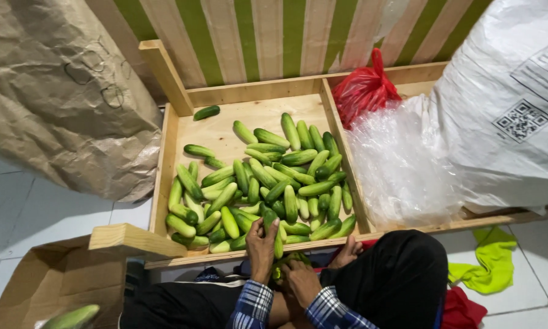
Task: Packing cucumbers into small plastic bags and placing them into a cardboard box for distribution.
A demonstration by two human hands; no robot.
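Plaid sleeves sit closest to the viewer, and from them both hands reach forward over the person's lap. Left hand (262, 245): fingers closed around a cucumber (273, 226), which they hold at the near edge of the wooden tray (162, 176). Long axis of this cucumber: roughly upright in the view, running away from the body, with the far tip pointing into the pile and the near end hidden under the fingers. Right hand (299, 279): fingers curled over a small bunch of cucumbers (289, 261) low in the lap, just below the left hand; how firmly they grip cannot be told.

Just beyond the left fingertips lies the cucumber pile (268, 183), its pieces crossing at many angles. One stray cucumber (206, 112) rests well beyond, near the tray's far rail. To the right of the fingers stand a clear plastic bag (402, 164), a red bag (362, 91) and a large white sack (505, 103). To the left lie crumpled brown paper (61, 91) and a cardboard box (49, 286).

Judged risks: the held cucumber may slip, since only its near end is gripped; cucumbers heaped against the low near rail may roll over it onto the lap; the loose bunch under the right hand may drop to the floor.
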